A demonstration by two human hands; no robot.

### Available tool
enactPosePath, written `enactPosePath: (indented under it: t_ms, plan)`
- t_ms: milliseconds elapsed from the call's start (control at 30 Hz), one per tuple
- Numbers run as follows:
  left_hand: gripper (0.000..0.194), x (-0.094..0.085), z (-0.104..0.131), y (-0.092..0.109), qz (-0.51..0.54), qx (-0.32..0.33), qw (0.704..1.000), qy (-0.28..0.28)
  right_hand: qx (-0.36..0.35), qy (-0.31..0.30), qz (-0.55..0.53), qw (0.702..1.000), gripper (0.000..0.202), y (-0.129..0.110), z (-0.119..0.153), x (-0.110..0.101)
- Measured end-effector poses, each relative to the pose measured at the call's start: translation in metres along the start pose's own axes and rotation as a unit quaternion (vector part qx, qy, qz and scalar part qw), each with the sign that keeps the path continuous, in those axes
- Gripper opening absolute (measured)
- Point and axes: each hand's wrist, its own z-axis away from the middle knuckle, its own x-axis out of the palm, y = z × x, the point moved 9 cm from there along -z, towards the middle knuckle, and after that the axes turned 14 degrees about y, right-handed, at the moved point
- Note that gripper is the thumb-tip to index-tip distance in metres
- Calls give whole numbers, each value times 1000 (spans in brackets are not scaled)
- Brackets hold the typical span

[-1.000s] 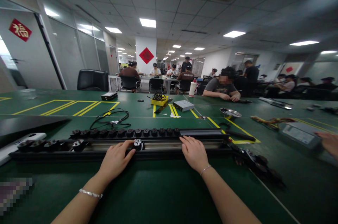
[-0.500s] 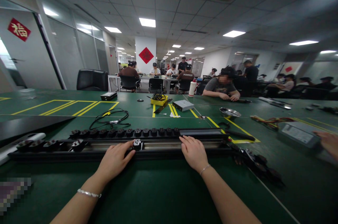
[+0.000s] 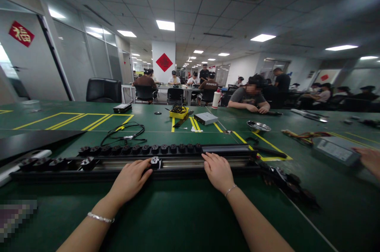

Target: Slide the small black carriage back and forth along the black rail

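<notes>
In the head view, a green table [image 3: 178, 216] with yellow tape [image 3: 173, 125] bears a long black rail [image 3: 187, 174]. The left hand [image 3: 127, 179], fingers narrowly parted, meets a small module [image 3: 154, 162], grip unclear; the right hand [image 3: 219, 171] lies loosely spread on the rail. Behind, people [image 3: 145, 81] sit under ceiling lights [image 3: 165, 25].

Golden character "福" on red diamond sign [image 3: 21, 33], fixed to pale door [image 3: 37, 66] beyond tabletop's [image 3: 184, 216] far left corner. White capitals "PUMPKIN" across back of brown shirt [image 3: 208, 85], seated person, beyond far edge. Dark character on red pillar sign [image 3: 164, 62]: illegible. Pale label on grey metal box [image 3: 352, 158], towards tabletop's right edge: print too blurred to read.
</notes>
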Motion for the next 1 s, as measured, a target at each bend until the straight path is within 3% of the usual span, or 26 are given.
enactPosePath:
  t_ms: [333, 1000]
  plan:
    - [45, -1, 0, 9, -10, 50, 998, 37, 6, -6, -1, 1000, 41, 0, 0, 0]
    - [36, 5, 1, 23, -44, 115, 991, 49, -2, 2, 3, 1000, 40, 0, 0, -1]
